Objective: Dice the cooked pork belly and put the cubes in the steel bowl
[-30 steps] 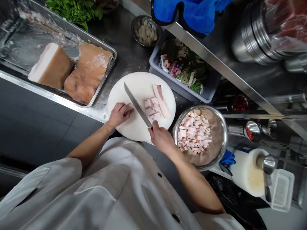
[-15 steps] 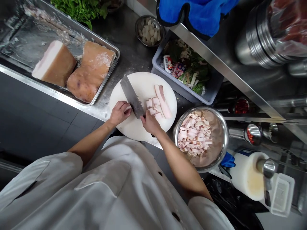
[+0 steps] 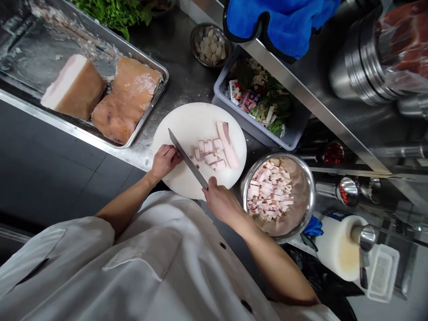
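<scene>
My right hand (image 3: 222, 200) is closed round the handle of a cleaver (image 3: 189, 160), whose blade slants across the round white cutting board (image 3: 180, 118). The blade is seen nearly edge-on. My left hand (image 3: 165, 161) rests at the board's left edge with its fingers curled against the blade's left side; what they hold is hidden. Right of the blade lie several cut pieces of pale pork (image 3: 211, 158). Beside them is a longer strip of pork (image 3: 228, 145) with a darker end.
A steel bowl (image 3: 310, 196) of diced pork stands right of the board. Behind it is a grey bin (image 3: 219, 91) with vegetable scraps and wrappers. A metal tray (image 3: 147, 118) at left bears pork slabs (image 3: 129, 98). Peeled garlic (image 3: 210, 48) fills a small bowl; a steel shelf edge (image 3: 294, 84) juts at upper right.
The cleaver has turned from showing its broad face to nearly edge-on, and my right hand has moved right and down. My left hand has shifted slightly down. More pork pieces show beside the blade.
</scene>
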Demonstrator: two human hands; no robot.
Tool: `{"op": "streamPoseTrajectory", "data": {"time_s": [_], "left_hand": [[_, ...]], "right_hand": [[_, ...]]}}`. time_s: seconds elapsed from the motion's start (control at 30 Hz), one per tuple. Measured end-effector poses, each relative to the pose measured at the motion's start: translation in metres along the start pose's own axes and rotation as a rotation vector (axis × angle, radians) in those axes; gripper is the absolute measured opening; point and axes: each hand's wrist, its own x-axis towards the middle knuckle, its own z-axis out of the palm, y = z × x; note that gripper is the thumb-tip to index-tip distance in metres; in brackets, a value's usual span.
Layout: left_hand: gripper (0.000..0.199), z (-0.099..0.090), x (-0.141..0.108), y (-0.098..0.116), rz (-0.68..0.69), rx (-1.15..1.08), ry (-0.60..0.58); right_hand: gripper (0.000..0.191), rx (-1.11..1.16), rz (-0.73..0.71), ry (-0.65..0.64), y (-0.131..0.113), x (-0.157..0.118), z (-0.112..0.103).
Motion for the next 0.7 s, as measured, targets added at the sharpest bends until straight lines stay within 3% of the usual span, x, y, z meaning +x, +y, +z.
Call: {"op": "streamPoseTrajectory", "data": {"time_s": [0.2, 0.4, 0.53, 0.7], "left_hand": [[0.018, -0.002, 0.007, -0.008, -0.052, 0.004, 0.046], [0.017, -0.002, 0.005, -0.001, -0.023, -0.026, -0.001], [0.017, -0.012, -0.003, 0.000, -0.024, -0.085, -0.005], [0.016, -0.019, -0.015, -0.002, -0.040, -0.115, 0.054]], "right_hand": [[0.032, 0.052, 0.004, 0.124, -0.020, 0.075, 0.024], [0.031, 0.150, -0.127, 0.218, -0.013, 0.106, 0.005], [0.036, 0.167, -0.157, 0.263, 0.007, 0.087, -0.001], [0.034, -0.001, -0.047, 0.171, 0.016, 0.015, 0.009]]}}
